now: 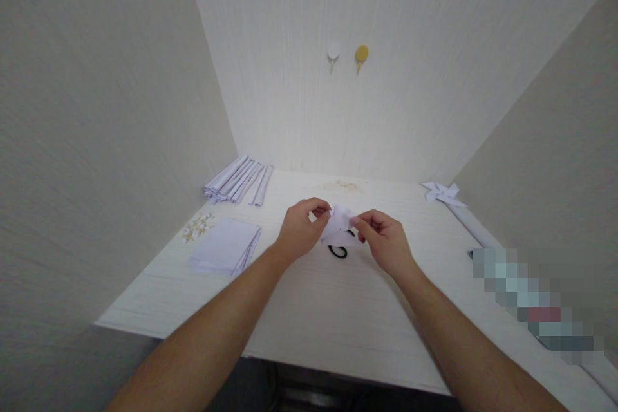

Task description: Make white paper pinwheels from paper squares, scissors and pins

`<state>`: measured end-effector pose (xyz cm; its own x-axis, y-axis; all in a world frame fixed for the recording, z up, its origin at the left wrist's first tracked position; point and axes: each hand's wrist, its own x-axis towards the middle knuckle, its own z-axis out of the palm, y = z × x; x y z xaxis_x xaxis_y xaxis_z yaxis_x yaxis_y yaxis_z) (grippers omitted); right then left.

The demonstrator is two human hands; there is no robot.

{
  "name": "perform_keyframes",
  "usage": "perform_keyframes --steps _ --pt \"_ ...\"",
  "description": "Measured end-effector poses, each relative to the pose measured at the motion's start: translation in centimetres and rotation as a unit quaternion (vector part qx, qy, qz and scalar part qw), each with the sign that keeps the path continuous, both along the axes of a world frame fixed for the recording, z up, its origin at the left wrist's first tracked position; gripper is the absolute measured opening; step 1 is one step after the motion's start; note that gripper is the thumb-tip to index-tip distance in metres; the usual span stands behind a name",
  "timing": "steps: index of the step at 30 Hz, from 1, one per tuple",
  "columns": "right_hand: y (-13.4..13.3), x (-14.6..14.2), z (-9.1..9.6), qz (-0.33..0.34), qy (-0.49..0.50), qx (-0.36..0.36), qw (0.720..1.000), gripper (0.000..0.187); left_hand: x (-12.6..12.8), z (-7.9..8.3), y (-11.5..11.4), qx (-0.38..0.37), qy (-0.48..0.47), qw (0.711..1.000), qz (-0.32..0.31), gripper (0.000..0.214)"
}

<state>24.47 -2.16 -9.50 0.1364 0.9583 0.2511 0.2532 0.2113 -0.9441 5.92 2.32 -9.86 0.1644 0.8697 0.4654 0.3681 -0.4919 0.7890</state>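
Nine o'clock: flat white paper sheets (pixel 223 244) | centre: left hand (pixel 300 228) pinches small white paper piece (pixel 340 217) between both hands | six o'clock beneath it: black looped handle (pixel 338 257) | three o'clock: right hand (pixel 383 238) pinches its near edge.

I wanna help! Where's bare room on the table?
The table is bare in front, between the forearms, and between the right hand and long white roll. It's crowded at left, with paper tubes, folded sheets and small bits, and where the left hand holds paper near a black loop.
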Motion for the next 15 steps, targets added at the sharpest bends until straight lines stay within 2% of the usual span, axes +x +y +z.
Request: perform_keyframes --steps 7,13,15 --pt "-0.33 -0.22 0.36 0.013 0.008 -0.001 1.0 0.028 0.24 0.43 -0.35 -0.055 -0.076 0.991 -0.096 0.013" --pt "-0.01 0.09 0.57 -0.047 0.02 -0.03 0.998 0.03 0.06 0.95 -0.78 -0.034 -0.047 0.993 -0.1 0.012" --pt "-0.08 0.19 0.66 -0.043 0.023 -0.025 0.998 0.029 0.03 1.02 -0.74 -0.04 -0.057 0.992 -0.101 0.013"
